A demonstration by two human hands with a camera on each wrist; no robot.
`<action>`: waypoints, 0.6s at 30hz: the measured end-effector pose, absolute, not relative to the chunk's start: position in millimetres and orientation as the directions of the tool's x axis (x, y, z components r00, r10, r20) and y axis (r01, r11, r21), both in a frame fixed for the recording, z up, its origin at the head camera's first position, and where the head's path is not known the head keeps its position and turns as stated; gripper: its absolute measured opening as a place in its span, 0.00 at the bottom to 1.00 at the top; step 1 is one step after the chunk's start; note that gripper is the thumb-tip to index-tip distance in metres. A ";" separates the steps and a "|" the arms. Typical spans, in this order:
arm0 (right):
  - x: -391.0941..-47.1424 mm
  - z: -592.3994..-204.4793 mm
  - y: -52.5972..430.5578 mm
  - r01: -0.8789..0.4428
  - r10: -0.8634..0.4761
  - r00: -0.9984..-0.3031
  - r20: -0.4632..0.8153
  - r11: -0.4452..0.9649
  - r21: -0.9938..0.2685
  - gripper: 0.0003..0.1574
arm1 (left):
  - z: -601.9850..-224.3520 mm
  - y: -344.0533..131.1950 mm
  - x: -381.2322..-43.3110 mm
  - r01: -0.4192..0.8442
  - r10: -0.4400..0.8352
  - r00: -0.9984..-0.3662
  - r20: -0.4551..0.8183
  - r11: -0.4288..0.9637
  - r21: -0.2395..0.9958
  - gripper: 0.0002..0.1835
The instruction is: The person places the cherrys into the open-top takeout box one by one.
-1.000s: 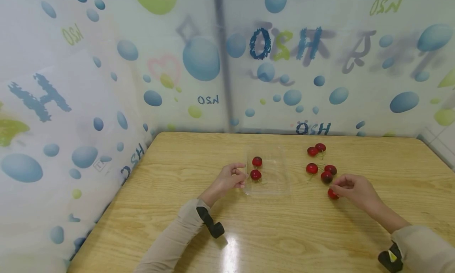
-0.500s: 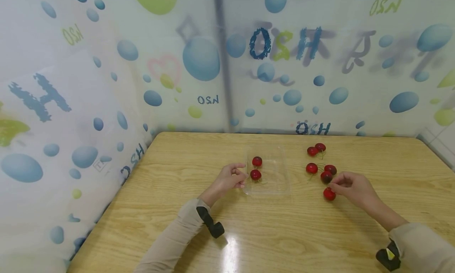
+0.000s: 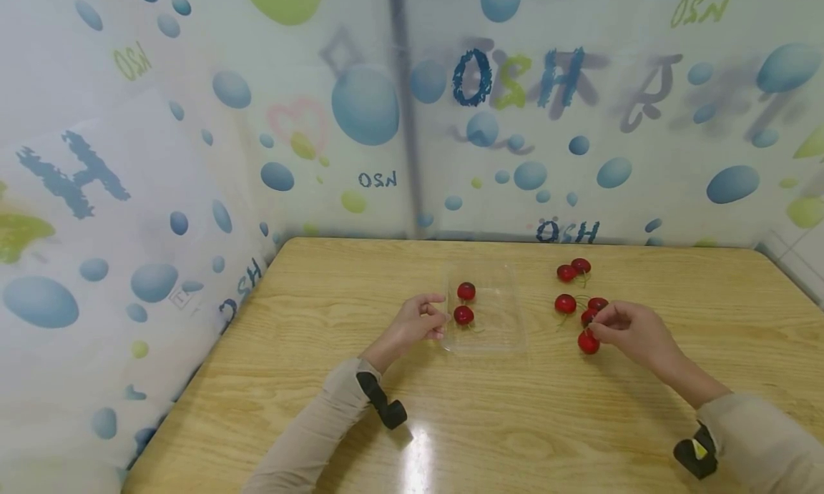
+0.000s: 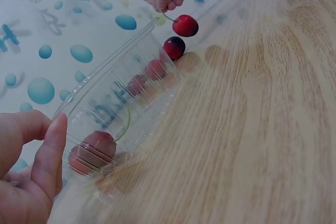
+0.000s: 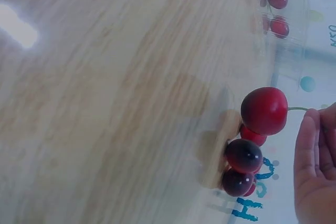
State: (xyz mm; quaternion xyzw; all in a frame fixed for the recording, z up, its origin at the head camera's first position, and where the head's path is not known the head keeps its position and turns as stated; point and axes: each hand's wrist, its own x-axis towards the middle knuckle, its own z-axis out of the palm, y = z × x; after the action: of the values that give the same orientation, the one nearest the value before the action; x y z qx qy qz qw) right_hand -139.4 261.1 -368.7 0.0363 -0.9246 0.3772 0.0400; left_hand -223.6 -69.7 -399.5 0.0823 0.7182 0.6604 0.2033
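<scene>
A clear plastic box (image 3: pixel 498 344) stands on the table with two red cherries (image 3: pixel 464 315) inside, near its left wall. My left hand (image 3: pixel 415 324) pinches the left rim of this box between thumb and finger. By its thin green stem, my right hand (image 3: pixel 634 337) holds a red cherry (image 5: pixel 265 111), which hangs just above the wood in the right wrist view. Behind that hand lie more cherries (image 3: pixel 566 304), one of them partly hidden by the fingers. In the left wrist view, the box wall (image 4: pixel 115 77) tilts across the picture with cherries seen through it.
Two further cherries (image 3: pixel 573 269) lie together toward the back right of the wooden table (image 3: pixel 502 422). A white curtain (image 3: pixel 438 144) with blue and green spots hangs behind the table and along its left side.
The right hand has lifted its cherry slightly and shifted it left, toward the box. My left hand and the box stay where they were.
</scene>
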 end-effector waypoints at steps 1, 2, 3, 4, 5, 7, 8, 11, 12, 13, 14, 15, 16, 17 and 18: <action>-140.0 -367.7 260.2 -0.105 -0.043 -0.993 0.106 0.706 -0.700 0.09 | -399.2 -69.7 -223.6 -0.148 0.390 -0.903 -0.182 0.116 0.982 0.24; -140.6 -366.8 259.4 -0.114 -0.050 -0.993 0.111 0.704 -0.701 0.09 | -399.0 -69.7 -223.7 -0.147 0.393 -0.902 -0.181 0.117 0.982 0.24; -141.2 -365.7 258.6 -0.119 -0.054 -0.992 0.114 0.698 -0.706 0.10 | -398.5 -69.8 -223.4 -0.143 0.396 -0.901 -0.178 0.117 0.983 0.24; -141.8 -364.9 257.7 -0.122 -0.056 -0.992 0.116 0.693 -0.711 0.10 | -398.4 -69.8 -223.5 -0.143 0.397 -0.900 -0.178 0.117 0.983 0.24; -142.6 -364.1 256.7 -0.125 -0.058 -0.991 0.118 0.691 -0.712 0.10 | -398.3 -69.7 -223.5 -0.143 0.395 -0.901 -0.179 0.119 0.983 0.24; -144.4 -362.6 255.0 -0.135 -0.065 -0.990 0.124 0.683 -0.718 0.09 | -398.8 -69.6 -223.4 -0.145 0.389 -0.903 -0.180 0.119 0.982 0.23; -145.4 -362.0 254.3 -0.138 -0.067 -0.990 0.127 0.681 -0.720 0.09 | -398.9 -69.5 -223.5 -0.145 0.386 -0.905 -0.180 0.119 0.982 0.23; -147.9 -359.0 251.2 -0.142 -0.072 -0.989 0.127 0.669 -0.730 0.10 | -399.3 -69.1 -223.5 -0.147 0.376 -0.908 -0.183 0.122 0.982 0.23; -148.5 -357.7 250.0 -0.143 -0.074 -0.989 0.126 0.663 -0.735 0.10 | -399.2 -69.0 -223.4 -0.148 0.374 -0.909 -0.183 0.123 0.981 0.23; -149.1 -356.4 248.6 -0.144 -0.076 -0.989 0.125 0.656 -0.741 0.11 | -399.1 -69.0 -223.4 -0.148 0.372 -0.910 -0.184 0.123 0.981 0.23; -149.7 -354.9 246.9 -0.145 -0.079 -0.989 0.124 0.650 -0.746 0.11 | -399.0 -68.9 -223.4 -0.150 0.370 -0.910 -0.186 0.124 0.981 0.23; -150.4 -353.3 245.0 -0.147 -0.082 -0.989 0.124 0.644 -0.751 0.12 | -398.9 -68.8 -223.3 -0.154 0.368 -0.910 -0.190 0.123 0.980 0.23; -151.0 -351.7 243.0 -0.148 -0.085 -0.989 0.122 0.638 -0.755 0.11 | -399.0 -68.8 -223.6 -0.160 0.366 -0.910 -0.194 0.123 0.979 0.23; -151.9 -350.2 241.0 -0.151 -0.088 -0.988 0.124 0.636 -0.756 0.11 | -398.9 -68.8 -223.6 -0.160 0.365 -0.910 -0.195 0.124 0.979 0.22; -152.9 -348.5 239.0 -0.154 -0.089 -0.988 0.126 0.636 -0.756 0.11 | -399.1 -68.7 -223.6 -0.159 0.366 -0.910 -0.194 0.124 0.979 0.22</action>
State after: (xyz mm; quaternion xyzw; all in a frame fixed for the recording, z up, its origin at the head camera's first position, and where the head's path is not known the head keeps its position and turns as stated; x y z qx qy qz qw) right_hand -152.9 239.0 -348.5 0.0672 -0.9036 0.4213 0.0382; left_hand -223.6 -68.7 -399.1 0.0714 0.7225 0.6581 0.1993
